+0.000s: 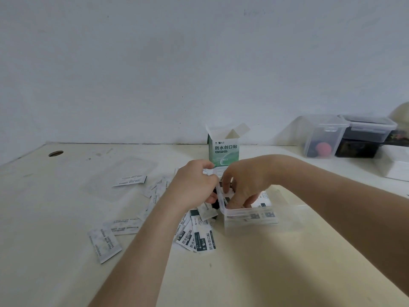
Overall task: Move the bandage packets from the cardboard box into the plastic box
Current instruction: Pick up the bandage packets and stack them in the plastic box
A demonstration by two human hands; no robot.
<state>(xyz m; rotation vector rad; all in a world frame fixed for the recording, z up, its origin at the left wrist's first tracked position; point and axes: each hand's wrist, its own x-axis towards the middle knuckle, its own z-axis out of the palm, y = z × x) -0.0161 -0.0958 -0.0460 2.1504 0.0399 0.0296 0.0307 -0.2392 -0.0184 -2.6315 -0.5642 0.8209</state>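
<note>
Left hand (194,185) and right hand (245,182) at the plastic box (250,220)
Your left hand curls its fingers round the box's far rim. Your right hand reaches down inside it, fingertips among the packets there; whether they pinch one cannot be told. More bandage packets (199,238) lie scattered under your left wrist, and the cardboard box (223,149) stands open just beyond both hands.

Soft, dimmish, even light; a faint shadow on the bench (55,218) right of the right hand (245,182); frame edges bow; mild blur.
</note>
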